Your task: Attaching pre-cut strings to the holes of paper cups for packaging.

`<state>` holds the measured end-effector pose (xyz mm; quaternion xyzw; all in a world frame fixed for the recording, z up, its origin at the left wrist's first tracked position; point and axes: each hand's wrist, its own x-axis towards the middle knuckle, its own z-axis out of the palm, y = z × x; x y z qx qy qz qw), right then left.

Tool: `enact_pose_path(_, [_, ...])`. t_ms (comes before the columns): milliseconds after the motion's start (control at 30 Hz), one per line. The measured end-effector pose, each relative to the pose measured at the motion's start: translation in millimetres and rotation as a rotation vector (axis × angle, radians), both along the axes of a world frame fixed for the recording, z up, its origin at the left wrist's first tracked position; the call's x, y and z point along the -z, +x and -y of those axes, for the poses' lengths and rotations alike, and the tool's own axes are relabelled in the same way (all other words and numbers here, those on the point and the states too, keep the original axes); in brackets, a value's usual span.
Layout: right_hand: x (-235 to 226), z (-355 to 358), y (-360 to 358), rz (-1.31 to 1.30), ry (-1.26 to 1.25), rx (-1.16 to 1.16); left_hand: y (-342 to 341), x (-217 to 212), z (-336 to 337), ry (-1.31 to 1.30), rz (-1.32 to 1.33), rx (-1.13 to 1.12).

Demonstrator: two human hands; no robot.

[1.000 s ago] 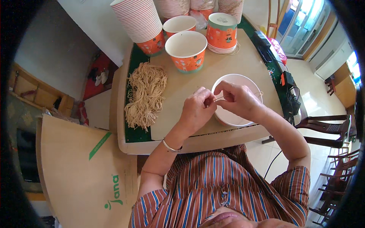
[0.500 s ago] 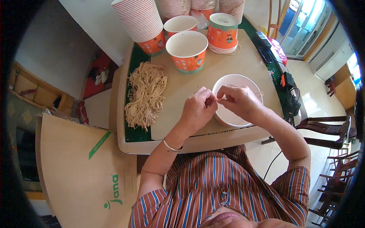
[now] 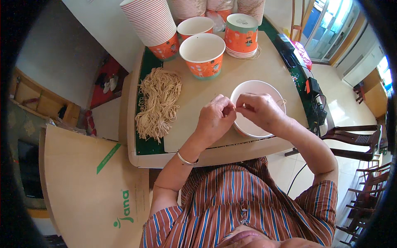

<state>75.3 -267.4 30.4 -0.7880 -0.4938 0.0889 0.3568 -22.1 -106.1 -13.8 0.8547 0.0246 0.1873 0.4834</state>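
Fingertips of my left hand (image 3: 216,115) and my right hand (image 3: 262,110) meet in a pinch over the left rim of a white-lined paper bucket (image 3: 258,124). Between them is a short bit of cord (image 3: 235,109), mostly covered by the fingers. A thin loop of pale cord (image 3: 282,102) shows at the bucket's right rim. My right hand hides part of the bucket's far rim and inside. Left of my hands lies a heap of beige cords (image 3: 158,103) on the table.
Behind stand an orange paper bucket (image 3: 202,66), an upside-down bucket (image 3: 241,39) and a tall stack of buckets (image 3: 151,25). Power adapters with cables (image 3: 315,89) lie along the table's right edge. A large cardboard box (image 3: 91,182) is at the left, a dark chair (image 3: 355,138) at the right.
My fingertips have drawn closer together, and less of the cord between them shows. The bucket and the cord heap stay where they were.
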Motion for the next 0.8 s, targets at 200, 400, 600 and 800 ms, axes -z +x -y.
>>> enact_pose_path(200, [-2,-1,-1,-0.096,-0.077,0.040,3,3,3,0.160,0.066,-0.037])
enact_pose_path(400, [-1,-3,0,-0.152,-0.067,0.035,5,0,6,0.449,0.011,-0.098])
enact_pose_path(600, [3,-3,9,-0.208,-0.052,0.057,4,7,4,0.330,0.106,-0.079])
enact_pose_path(800, [-2,-2,12,-0.280,-0.097,0.064,-5,-5,4,0.019,0.015,-0.007])
